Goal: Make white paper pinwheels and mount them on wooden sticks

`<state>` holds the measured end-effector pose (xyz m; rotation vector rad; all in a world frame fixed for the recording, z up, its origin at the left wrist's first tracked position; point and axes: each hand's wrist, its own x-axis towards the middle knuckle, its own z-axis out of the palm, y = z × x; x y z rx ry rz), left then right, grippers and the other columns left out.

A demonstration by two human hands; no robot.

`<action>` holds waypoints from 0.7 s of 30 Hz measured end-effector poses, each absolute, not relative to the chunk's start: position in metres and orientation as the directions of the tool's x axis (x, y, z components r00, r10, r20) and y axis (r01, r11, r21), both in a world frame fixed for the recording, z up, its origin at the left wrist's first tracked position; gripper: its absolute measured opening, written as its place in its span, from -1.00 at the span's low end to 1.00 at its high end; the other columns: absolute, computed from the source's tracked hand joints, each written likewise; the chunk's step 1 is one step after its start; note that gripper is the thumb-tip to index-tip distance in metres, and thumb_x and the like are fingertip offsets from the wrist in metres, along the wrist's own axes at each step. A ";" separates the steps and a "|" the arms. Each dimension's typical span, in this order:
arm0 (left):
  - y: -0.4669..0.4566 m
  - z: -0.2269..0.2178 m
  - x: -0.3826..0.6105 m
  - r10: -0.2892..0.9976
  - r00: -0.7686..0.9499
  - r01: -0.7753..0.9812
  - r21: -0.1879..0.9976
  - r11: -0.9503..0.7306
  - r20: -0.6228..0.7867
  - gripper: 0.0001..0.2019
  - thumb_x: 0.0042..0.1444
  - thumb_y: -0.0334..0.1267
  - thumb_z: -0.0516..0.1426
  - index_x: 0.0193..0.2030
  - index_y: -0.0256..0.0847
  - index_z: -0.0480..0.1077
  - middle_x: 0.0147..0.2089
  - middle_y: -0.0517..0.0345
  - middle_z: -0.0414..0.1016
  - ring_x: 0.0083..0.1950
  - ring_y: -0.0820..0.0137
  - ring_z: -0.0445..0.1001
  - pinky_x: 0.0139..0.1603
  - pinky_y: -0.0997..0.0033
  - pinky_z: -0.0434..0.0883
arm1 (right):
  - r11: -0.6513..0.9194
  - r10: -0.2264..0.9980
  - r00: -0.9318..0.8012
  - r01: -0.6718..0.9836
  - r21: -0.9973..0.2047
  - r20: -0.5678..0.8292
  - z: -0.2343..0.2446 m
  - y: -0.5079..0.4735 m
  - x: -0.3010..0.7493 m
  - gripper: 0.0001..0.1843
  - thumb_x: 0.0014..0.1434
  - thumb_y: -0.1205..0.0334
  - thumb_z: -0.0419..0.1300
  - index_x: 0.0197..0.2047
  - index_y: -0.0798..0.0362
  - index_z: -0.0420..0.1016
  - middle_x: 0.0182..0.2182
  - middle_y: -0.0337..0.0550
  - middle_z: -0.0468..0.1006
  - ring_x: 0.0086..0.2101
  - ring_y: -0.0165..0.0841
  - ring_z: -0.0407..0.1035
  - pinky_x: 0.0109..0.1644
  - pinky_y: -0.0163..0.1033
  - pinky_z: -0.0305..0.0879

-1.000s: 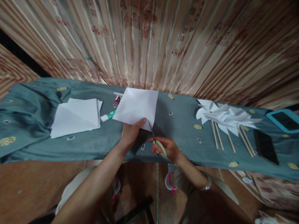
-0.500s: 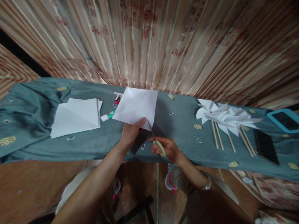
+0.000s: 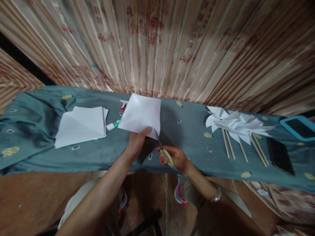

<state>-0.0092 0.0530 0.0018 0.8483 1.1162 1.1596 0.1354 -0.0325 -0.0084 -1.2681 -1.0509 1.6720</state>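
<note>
My left hand (image 3: pixel 136 143) pinches the near corner of a white square sheet of paper (image 3: pixel 140 113) and holds it up over the table. Green-handled scissors (image 3: pixel 163 150) sit in my right hand (image 3: pixel 175 158), fingers through the loops. Their blades point up and left and meet the sheet's near corner just right of my left thumb. Both hands hover above the front half of the table, close together.
A teal cloth covers the long table (image 3: pixel 187 137). A stack of white sheets (image 3: pixel 81 125) lies left, a glue stick (image 3: pixel 113 124) beside it. Finished white paper pinwheels on wooden sticks (image 3: pixel 236 126) lie right, then a dark phone (image 3: pixel 280 155) and a teal-cased tablet (image 3: pixel 299 127). Striped curtain behind.
The sheet and both hands have shifted slightly left and down in view as my head moved. The scissor blades stay at the sheet's near corner.
</note>
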 end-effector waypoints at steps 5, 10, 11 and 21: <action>0.051 0.003 -0.011 0.976 0.058 -0.268 0.938 0.219 -0.211 -0.66 -0.26 -0.28 0.26 -0.24 -0.18 0.41 -0.33 0.17 0.52 -0.31 0.29 0.48 -0.29 0.32 0.41 | -0.351 0.923 -0.203 -0.094 -0.932 -0.327 -0.007 -0.030 0.134 -0.46 -0.17 -0.15 0.39 -0.25 0.11 0.55 -0.62 -0.32 0.47 -0.62 -0.52 0.29 -0.52 -0.37 0.21; 0.048 0.010 -0.011 0.965 0.128 -0.224 0.941 0.254 -0.230 -0.76 -0.28 -0.25 0.28 -0.40 -0.20 0.42 -0.49 0.21 0.47 -0.49 0.38 0.42 -0.46 0.38 0.39 | -0.344 0.925 -0.206 -0.099 -0.934 -0.319 -0.006 -0.028 0.134 -0.47 -0.16 -0.15 0.38 -0.25 0.10 0.55 -0.61 -0.32 0.46 -0.61 -0.53 0.30 -0.51 -0.37 0.21; 0.048 0.010 -0.012 0.965 0.130 -0.214 0.944 0.251 -0.227 -0.78 -0.28 -0.24 0.29 -0.42 -0.21 0.42 -0.49 0.20 0.47 -0.50 0.39 0.42 -0.46 0.39 0.40 | -0.342 0.926 -0.208 -0.100 -0.934 -0.316 -0.006 -0.028 0.134 -0.47 -0.16 -0.16 0.38 -0.25 0.10 0.55 -0.61 -0.32 0.46 -0.61 -0.53 0.29 -0.52 -0.37 0.21; 0.049 0.008 -0.015 0.971 0.141 -0.096 0.974 0.205 -0.191 -0.88 -0.23 -0.25 0.26 -0.55 -0.23 0.42 -0.59 0.17 0.46 -0.56 0.41 0.40 -0.51 0.43 0.38 | -0.326 0.928 -0.210 -0.063 -0.943 -0.307 -0.006 -0.027 0.130 -0.44 -0.10 -0.19 0.33 -0.21 0.12 0.54 -0.58 -0.31 0.46 -0.59 -0.52 0.30 -0.50 -0.37 0.19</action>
